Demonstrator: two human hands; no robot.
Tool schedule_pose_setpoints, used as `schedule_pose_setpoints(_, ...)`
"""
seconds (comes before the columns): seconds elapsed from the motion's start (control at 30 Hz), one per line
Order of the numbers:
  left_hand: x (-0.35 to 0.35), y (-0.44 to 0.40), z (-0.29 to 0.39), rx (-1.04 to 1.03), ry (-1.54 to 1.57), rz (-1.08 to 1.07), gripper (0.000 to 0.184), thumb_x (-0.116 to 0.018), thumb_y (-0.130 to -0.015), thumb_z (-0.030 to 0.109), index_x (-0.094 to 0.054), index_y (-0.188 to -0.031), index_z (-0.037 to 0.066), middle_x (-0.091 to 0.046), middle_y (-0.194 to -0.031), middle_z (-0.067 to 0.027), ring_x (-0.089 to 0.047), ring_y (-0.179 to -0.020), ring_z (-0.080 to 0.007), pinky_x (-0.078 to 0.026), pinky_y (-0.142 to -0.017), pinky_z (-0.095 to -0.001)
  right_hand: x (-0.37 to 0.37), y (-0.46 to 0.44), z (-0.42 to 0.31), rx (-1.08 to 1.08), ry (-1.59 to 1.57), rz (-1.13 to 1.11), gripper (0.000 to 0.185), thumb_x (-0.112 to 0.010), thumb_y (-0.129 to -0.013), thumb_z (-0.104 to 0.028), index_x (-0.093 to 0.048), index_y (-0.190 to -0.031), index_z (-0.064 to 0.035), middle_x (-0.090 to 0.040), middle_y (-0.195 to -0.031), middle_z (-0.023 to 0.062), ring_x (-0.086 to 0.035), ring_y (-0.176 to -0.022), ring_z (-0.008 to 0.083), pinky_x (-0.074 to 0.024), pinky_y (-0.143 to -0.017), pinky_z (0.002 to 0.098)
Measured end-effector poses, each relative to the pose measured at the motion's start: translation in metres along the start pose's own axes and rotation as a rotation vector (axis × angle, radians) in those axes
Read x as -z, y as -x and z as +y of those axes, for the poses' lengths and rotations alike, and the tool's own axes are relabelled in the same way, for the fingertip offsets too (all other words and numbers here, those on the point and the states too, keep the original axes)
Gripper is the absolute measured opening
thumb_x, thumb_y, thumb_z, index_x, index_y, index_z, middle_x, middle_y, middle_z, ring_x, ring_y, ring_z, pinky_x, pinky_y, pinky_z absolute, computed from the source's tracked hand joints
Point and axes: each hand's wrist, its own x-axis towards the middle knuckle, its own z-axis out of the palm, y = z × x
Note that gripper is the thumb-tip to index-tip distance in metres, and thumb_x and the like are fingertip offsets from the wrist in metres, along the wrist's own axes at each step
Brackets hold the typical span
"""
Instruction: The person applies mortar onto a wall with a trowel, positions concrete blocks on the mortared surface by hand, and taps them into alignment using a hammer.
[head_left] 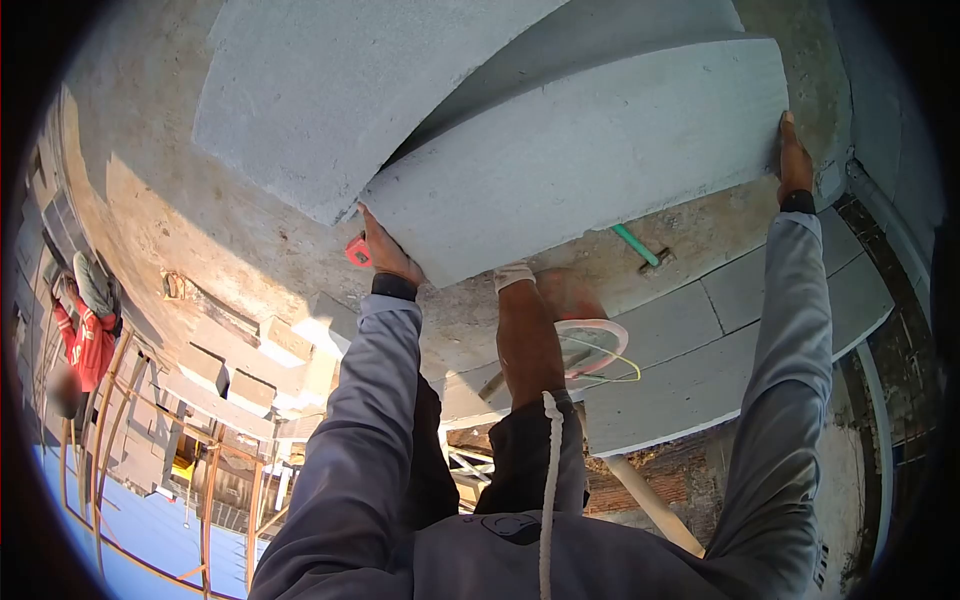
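My left hand (386, 246) grips the left end of a long grey lightweight concrete block (590, 150). At the opposite end, my right hand (794, 165) presses against the block's right side, fingers mostly hidden behind it. The block is held between both hands, tilted with its broad face toward me. Just beside my left hand shows a red tape measure (358, 250); whether it touches the hand I cannot tell. More large grey blocks (340, 90) lie beyond the held one. Below its lower edge, a tool with a green handle (634, 243) rests on the floor.
Rows of grey blocks (690, 330) run along my right side, near a round bucket rim (612, 345). Smaller cut blocks (250, 390) sit at the left by wooden poles (208, 500). Another person in red (90, 350) is at far left. A wall (900, 120) stands at right.
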Motion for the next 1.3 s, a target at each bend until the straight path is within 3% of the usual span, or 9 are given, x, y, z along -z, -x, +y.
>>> schedule_pose_setpoints(0.27, 0.028, 0.083, 0.01, 0.372, -0.151, -0.005, 0.062, -0.044, -0.094, 0.056, -0.049, -0.132, 0.008, -0.059, -0.123, -0.0086, -0.059, -0.107, -0.0243, -0.048, -0.092, -0.0375, 0.048, 0.045, -0.102, 0.272, 0.864, -0.062, 0.071, -0.037, -0.089, -0.062, -0.064, -0.114, -0.0013, -0.057, -0.12, 0.0272, -0.052, -0.116, 0.0419, -0.0388, -0.1, 0.0437)
schedule_pose_setpoints(0.43, 0.076, 0.05, -0.013, 0.553, -0.409, -0.106, 0.052, -0.048, -0.094, 0.049, -0.052, -0.128, 0.009, -0.064, -0.11, -0.0093, -0.065, -0.09, -0.0224, -0.052, -0.081, -0.0365, 0.022, 0.033, -0.198, 0.383, 0.923, -0.043, 0.066, -0.036, -0.092, -0.057, -0.062, -0.12, -0.004, -0.057, -0.124, 0.0236, -0.052, -0.117, 0.0429, -0.0399, -0.099, 0.044)
schedule_pose_setpoints(0.53, 0.106, 0.016, -0.034, 0.517, -0.28, -0.247, 0.054, -0.049, -0.094, 0.049, -0.049, -0.131, 0.01, -0.063, -0.112, -0.0105, -0.064, -0.092, -0.0231, -0.053, -0.08, -0.038, 0.012, 0.044, -0.205, 0.317, 0.882, 0.01, 0.064, -0.035, -0.093, -0.055, -0.06, -0.123, -0.0041, -0.056, -0.127, 0.0228, -0.05, -0.121, 0.0417, -0.0389, -0.101, 0.0427)
schedule_pose_setpoints(0.6, 0.086, 0.038, -0.012, 0.641, -0.325, -0.212, 0.067, -0.047, -0.09, 0.059, -0.048, -0.132, 0.006, -0.061, -0.115, -0.0092, -0.063, -0.095, -0.0211, -0.049, -0.084, -0.0332, 0.012, 0.067, -0.158, 0.498, 0.268, 0.14, 0.062, -0.037, -0.094, -0.052, -0.057, -0.126, -0.0028, -0.053, -0.132, 0.021, -0.049, -0.124, 0.0365, -0.0384, -0.101, 0.0399)
schedule_pose_setpoints(0.67, 0.094, 0.032, -0.013, 0.583, -0.518, -0.178, 0.072, -0.044, -0.087, 0.066, -0.055, -0.126, 0.007, -0.063, -0.111, -0.0102, -0.063, -0.097, -0.0218, -0.048, -0.085, -0.0324, 0.013, 0.097, -0.112, 0.516, -0.068, 0.22, 0.056, -0.043, -0.095, -0.045, -0.055, -0.121, 0.0033, -0.058, -0.115, 0.02, -0.055, -0.106, 0.031, -0.0407, -0.093, 0.0372)
schedule_pose_setpoints(0.73, 0.125, 0.008, -0.021, 0.394, -0.934, -0.118, 0.068, -0.041, -0.087, 0.067, -0.065, -0.114, 0.01, -0.067, -0.103, -0.0137, -0.065, -0.098, -0.0258, -0.048, -0.086, -0.0359, -0.011, 0.138, -0.041, 0.162, -0.264, 0.34, 0.051, -0.042, -0.096, -0.039, -0.05, -0.122, 0.0047, -0.055, -0.112, 0.0189, -0.053, -0.099, 0.0281, -0.0406, -0.09, 0.0359)
schedule_pose_setpoints(0.83, 0.164, -0.01, -0.021, 0.258, -1.538, -0.226, 0.059, -0.043, -0.088, 0.058, -0.071, -0.1, 0.008, -0.067, -0.101, -0.0195, -0.065, -0.098, -0.0323, -0.049, -0.088, -0.0411, -0.089, 0.24, 0.088, -0.228, -0.511, -0.312, 0.046, -0.048, -0.096, -0.033, -0.049, -0.127, 0.0016, -0.06, -0.118, 0.0119, -0.054, -0.11, 0.0269, -0.0389, -0.096, 0.0368)
schedule_pose_setpoints(0.93, 0.183, -0.003, -0.022, 0.124, -1.75, -0.3, 0.05, -0.048, -0.086, 0.049, -0.071, -0.092, 0.005, -0.066, -0.098, -0.0228, -0.063, -0.095, -0.0387, -0.048, -0.086, -0.0472, -0.159, 0.352, 0.115, -0.509, -0.112, -0.837, 0.046, -0.048, -0.096, -0.033, -0.049, -0.127, 0.0008, -0.06, -0.118, 0.0123, -0.054, -0.11, 0.0268, -0.0401, -0.095, 0.0372)
schedule_pose_setpoints(1.3, 0.188, -0.003, -0.025, 0.06, -1.829, -0.325, 0.047, -0.05, -0.084, 0.046, -0.07, -0.094, 0.005, -0.066, -0.1, -0.0237, -0.063, -0.095, -0.0401, -0.048, -0.087, -0.0481, -0.178, 0.395, 0.099, -0.385, 0.27, -0.908, 0.046, -0.048, -0.095, -0.035, -0.048, -0.128, -0.002, -0.058, -0.12, 0.0136, -0.056, -0.108, 0.0263, -0.0446, -0.089, 0.0383)
